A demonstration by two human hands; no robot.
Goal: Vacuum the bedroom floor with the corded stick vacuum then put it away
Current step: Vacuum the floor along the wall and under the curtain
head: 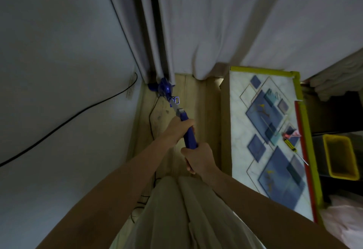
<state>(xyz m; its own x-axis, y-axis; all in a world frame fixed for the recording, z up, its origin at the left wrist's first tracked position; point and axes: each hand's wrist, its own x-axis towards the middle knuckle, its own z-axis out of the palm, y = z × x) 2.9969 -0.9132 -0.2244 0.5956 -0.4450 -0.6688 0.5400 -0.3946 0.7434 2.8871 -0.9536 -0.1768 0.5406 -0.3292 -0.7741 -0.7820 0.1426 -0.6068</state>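
Stick vacuum (181,115) is seen at frame centre, running from the two hands up to the corner where the wall meets the curtain (206,23). Its blue handle is gripped by both hands: left hand (177,129) higher on the shaft with fingers wrapped round it, right hand (198,157) just below, curled round the handle end. The handle end itself is covered by the right hand's grip. The vacuum's floor head, at upper centre, is partly tucked under the curtain hem, so its outline cannot be fully made out. A black cord (64,121) is seen crossing the left wall down to the wooden floor (196,95); its lower run is hidden behind the person's light trousers at bottom centre. Small specks on the floor beside the shaft are too blurred to identify. On the right, a bench (245,95) with a marble-and-blue-diamond top and yellow edging is cut off at lower right; a yellow-handled screwdriver (294,150) lies near its right edge, next to a small red-pink item that cannot be resolved. A yellow bin (341,156) is seen in shadow at right, beyond the bench.
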